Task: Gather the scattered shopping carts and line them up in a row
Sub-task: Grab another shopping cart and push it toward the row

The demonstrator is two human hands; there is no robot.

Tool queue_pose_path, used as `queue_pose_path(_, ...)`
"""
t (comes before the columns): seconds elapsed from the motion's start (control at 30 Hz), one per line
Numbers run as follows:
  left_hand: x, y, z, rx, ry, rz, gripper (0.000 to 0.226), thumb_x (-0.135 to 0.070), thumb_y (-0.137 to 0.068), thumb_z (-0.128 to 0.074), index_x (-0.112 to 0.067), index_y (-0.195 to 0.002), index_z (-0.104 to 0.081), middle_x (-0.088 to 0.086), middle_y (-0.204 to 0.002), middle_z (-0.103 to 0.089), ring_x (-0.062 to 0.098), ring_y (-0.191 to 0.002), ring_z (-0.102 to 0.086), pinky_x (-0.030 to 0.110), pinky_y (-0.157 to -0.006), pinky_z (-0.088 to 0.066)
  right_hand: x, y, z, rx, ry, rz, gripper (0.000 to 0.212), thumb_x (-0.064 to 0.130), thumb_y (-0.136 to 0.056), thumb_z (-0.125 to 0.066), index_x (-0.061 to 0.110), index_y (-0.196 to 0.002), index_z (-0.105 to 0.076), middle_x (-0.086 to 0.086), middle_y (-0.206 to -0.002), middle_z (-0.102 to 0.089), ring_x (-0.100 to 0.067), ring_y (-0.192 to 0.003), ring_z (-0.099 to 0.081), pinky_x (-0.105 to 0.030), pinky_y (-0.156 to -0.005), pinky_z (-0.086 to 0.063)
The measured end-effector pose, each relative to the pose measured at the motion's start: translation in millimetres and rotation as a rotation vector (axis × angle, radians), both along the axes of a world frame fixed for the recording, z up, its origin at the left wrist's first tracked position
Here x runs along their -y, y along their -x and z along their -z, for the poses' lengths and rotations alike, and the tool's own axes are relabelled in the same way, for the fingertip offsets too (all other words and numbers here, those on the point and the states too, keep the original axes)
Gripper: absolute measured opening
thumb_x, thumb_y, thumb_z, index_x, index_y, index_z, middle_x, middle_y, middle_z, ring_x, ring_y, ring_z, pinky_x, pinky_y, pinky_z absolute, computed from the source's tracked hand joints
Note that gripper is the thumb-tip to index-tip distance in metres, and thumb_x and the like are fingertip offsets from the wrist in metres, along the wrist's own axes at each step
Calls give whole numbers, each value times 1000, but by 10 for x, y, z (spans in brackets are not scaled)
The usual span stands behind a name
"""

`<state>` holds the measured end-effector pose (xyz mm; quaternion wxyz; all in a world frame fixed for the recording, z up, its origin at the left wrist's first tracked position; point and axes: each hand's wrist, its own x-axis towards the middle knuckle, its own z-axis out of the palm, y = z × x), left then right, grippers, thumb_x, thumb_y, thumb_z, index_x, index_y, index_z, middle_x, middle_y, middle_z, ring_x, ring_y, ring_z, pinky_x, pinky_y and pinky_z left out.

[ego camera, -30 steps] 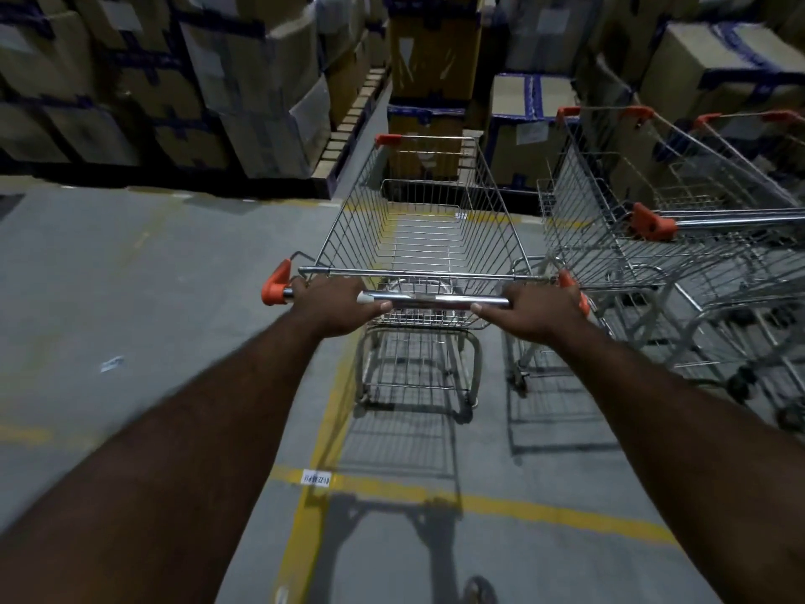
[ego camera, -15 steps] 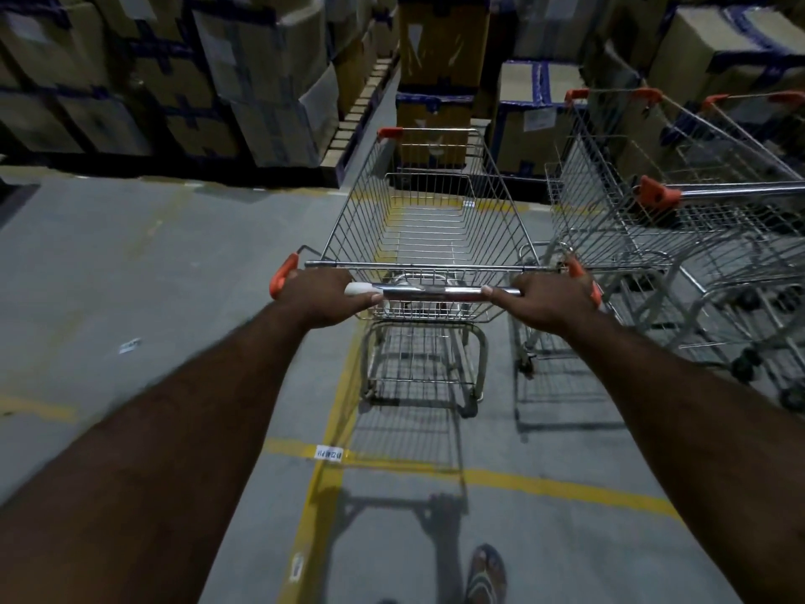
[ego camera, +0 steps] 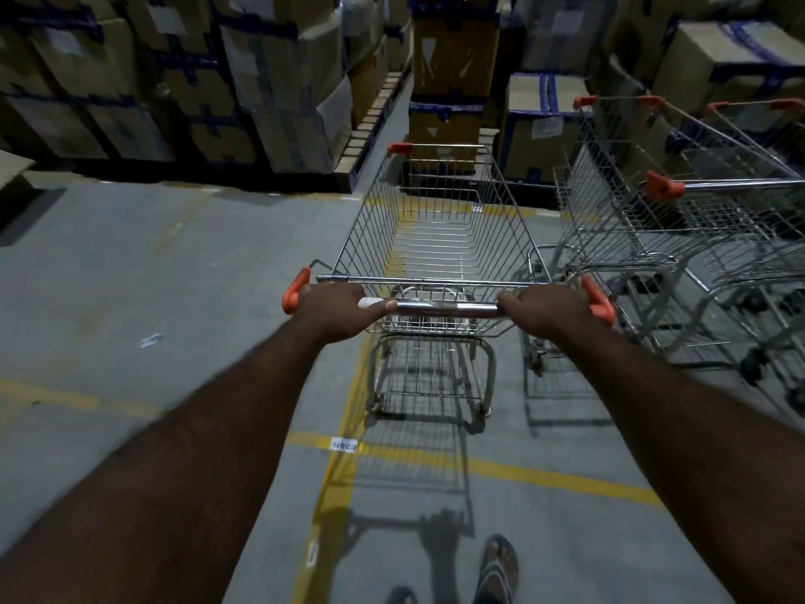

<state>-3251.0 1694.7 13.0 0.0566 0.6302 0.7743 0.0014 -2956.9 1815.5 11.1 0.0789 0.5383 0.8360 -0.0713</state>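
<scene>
Holds the handle bar (ego camera: 444, 308) of the cart (ego camera: 440, 237) with both hands. Wraps the left hand (ego camera: 335, 309) round the left end of the bar, next to an orange cap (ego camera: 292, 294), fingers curled over the top. Wraps the right hand (ego camera: 544, 309) round the right end the same way. Looks like a firm hold on both sides.

Has the cart right in front, at 12 o'clock, with its long side running from 6 to 12 and its nose toward the boxes. Reaches it evenly, neither hand nearer.

Has the parked carts (ego camera: 653, 220) at about 2 o'clock, just beside the cart's right side. Seem to point the same way and to sit a bit further on. Probably calls for a straight push toward 12 to come level. Hard to tell if the wire sides touch. Could catch wheels there with a quick turn, so best to go slow.

Meets a tall stack of boxes (ego camera: 453, 80) at 12 o'clock, near the cart's nose, so not much room to roll. Shows more boxes (ego camera: 279, 102) at 10 and 11 o'clock.

Follows a yellow line (ego camera: 348, 429) on the grey floor (ego camera: 130, 276) under the cart, from 6 to 12. Shows one foot (ego camera: 498, 568) in a sandal at 6 o'clock.
</scene>
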Motion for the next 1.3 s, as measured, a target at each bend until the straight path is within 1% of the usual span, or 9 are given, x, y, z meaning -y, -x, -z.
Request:
queue_pose_path(0.07,93,6,-3,-1,-5,3,74,-90,-79,-18,-28,-77,-57,-3,-83,-62,19,-84,-57,44,-93,-37,57,-18,69,-29,-22,-3,75,62,-101,-16,13,-103,-72,-14,-107,-68,-27,-99,-60,-36,-83,-42)
queue_pose_path(0.27,306,-90,-20,-21,-4,-13,71,-87,-83,-21,-26,-80,-57,-2,-85,-60,20,-86,-53,46,-97,-35,202,-78,81,-53,-6,45,74,68,-84,-12,15,-81,-64,-10,-91,-67,-25,-86,-62,-38,-86,-52)
queue_pose_path(0.37,397,-133,-5,-7,-2,-20,69,-88,-83,-21,-28,-78,-55,-2,-83,-60,20,-85,-55,48,-98,-35,256,-93,86,-19,-13,39,66,66,-92,-17,17,-76,-59,-9,-90,-65,-25,-85,-61,-35,-84,-51)
queue_pose_path(0.47,477,-133,2,-1,-7,-18,69,-88,-83,-20,-28,-73,-52,-2,-81,-61,20,-84,-57,48,-97,-35,307,-87,79,1,-4,46,65,64,-94,-20,17,-78,-61,-10,-90,-65,-24,-84,-61,-34,-81,-50)
queue_pose_path(0.7,614,-141,-11,-5,-6,-4,72,-86,-85,-21,-25,-80,-59,-1,-83,-62,20,-85,-57,46,-94,-35,469,-98,84,-2,-22,46,65,62,-95,-21,17,-80,-65,-7,-85,-62,-21,-78,-57,-31,-69,-41)
queue_pose_path(0.87,707,-166,14,10,-5,-32,75,-85,-86,-19,-24,-85,-64,0,-92,-67,22,-94,-62,47,-94,-36,574,-111,68,-19,-36,62,66,64,-95,-22,16,-78,-64,-8,-86,-64,-25,-82,-59,-33,-79,-47)
queue_pose_path(1.0,755,-179,27,7,25,-80,98,-89,-81,-3,-25,-104,-73,3,-113,-70,25,-112,-61,49,-99,-34,644,-141,33,-15,-35,44,63,60,-96,-23,16,-84,-66,-10,-89,-63,-27,-84,-57,-35,-78,-45)
queue_pose_path(1.17,819,-227,41,-32,38,-118,104,-91,-76,1,-25,-107,-73,4,-115,-71,26,-113,-61,45,-97,-36,728,-173,35,-15,-16,22,64,61,-95,-21,16,-94,-67,-8,-97,-62,-26,-88,-55,-36,-80,-44)
queue_pose_path(1.3,913,-267,70,-51,27,-115,99,-89,-80,-3,-23,-106,-73,6,-116,-70,27,-113,-61,45,-98,-37,844,-201,3,-26,-21,21,59,57,-97,-24,14,-90,-64,-10,-96,-63,-26,-87,-56,-36,-80,-45)
